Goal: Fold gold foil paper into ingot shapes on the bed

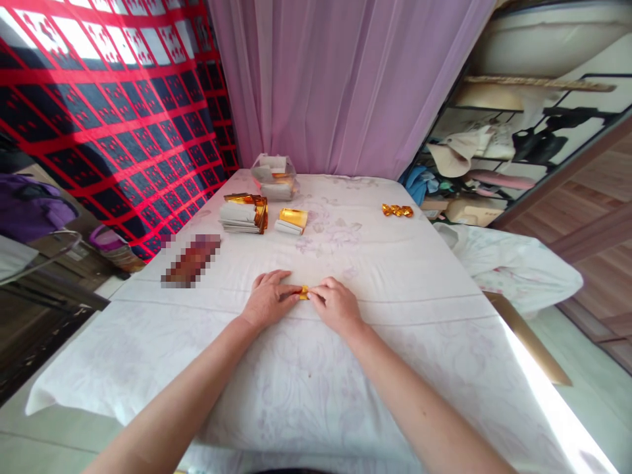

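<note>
Both bare forearms reach forward over a white floral sheet [316, 395] spread across the table. Left hand [269, 297] and right hand [337, 305] meet knuckle to knuckle, fingers curled down against the cloth, each pinching one end of a small piece of gold foil paper [304, 292] that lies on the sheet between the fingertips. Beyond the left hand, well apart, sits a stack of white-and-gold paper sheets [243, 216], with a smaller gold-topped stack [291, 220] just beside it. Farther back stands a clear plastic bag [274, 176] holding more paper. Beyond the right hand, off to its far side, lie a few folded gold pieces [397, 210]. Behind everything hangs a pink curtain [345, 79].
</note>
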A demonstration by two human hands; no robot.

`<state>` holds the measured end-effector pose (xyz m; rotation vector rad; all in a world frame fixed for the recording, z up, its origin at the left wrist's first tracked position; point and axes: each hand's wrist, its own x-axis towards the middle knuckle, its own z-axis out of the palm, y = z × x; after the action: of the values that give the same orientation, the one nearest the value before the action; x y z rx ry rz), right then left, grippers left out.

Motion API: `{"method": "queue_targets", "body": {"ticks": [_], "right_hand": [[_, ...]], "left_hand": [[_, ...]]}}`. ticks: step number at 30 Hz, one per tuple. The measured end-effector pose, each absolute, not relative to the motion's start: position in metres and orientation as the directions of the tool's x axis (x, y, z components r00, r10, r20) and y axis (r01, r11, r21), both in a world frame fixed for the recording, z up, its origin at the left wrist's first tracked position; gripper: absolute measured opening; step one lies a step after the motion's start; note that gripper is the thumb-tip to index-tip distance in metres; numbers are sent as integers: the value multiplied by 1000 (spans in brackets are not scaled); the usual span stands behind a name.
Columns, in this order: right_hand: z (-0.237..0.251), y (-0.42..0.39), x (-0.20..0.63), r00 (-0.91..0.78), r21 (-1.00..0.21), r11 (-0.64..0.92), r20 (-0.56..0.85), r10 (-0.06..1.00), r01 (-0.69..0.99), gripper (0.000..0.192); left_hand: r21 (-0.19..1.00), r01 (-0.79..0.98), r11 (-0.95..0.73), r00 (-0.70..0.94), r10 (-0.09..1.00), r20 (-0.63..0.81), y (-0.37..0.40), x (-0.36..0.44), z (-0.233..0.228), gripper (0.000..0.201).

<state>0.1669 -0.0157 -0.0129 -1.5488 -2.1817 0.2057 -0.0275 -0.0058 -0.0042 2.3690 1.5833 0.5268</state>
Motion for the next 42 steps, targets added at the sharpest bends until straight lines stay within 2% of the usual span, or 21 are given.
{"method": "queue_targets", "body": {"ticks": [4, 9, 14, 22, 29, 33, 39, 42], "right_hand": [[-11, -16, 152, -160, -345, 259, 290, 943, 902, 13], [-13, -17, 152, -180, -321, 272, 290, 940, 907, 15], [-20, -12, 163, -236, -443, 343, 280, 931, 828, 18], [-22, -11, 168, -249, -507, 367, 287, 925, 780, 28], [-10, 8, 166, -168, -619, 293, 252, 953, 729, 25], [-13, 17, 152, -167, -707, 239, 171, 971, 665, 20], [-21, 20, 151, -192, -763, 176, 69, 979, 622, 13], [-20, 16, 152, -209, -749, 205, 90, 974, 630, 10]], "left_hand": [[411, 860, -303, 256, 952, 166, -6, -21, -3, 18], [416, 868, -272, 217, 961, 174, -5, -16, -5, 18], [408, 871, -274, 228, 961, 158, -1, -20, -7, 19], [371, 873, -316, 283, 949, 141, 2, -26, -10, 30], [374, 869, -325, 285, 945, 159, -1, -25, -14, 31], [390, 859, -331, 291, 943, 160, -3, -25, -16, 29], [448, 822, -352, 299, 936, 185, -4, -33, -17, 20], [447, 812, -375, 322, 927, 191, -2, -38, -18, 19]]}}
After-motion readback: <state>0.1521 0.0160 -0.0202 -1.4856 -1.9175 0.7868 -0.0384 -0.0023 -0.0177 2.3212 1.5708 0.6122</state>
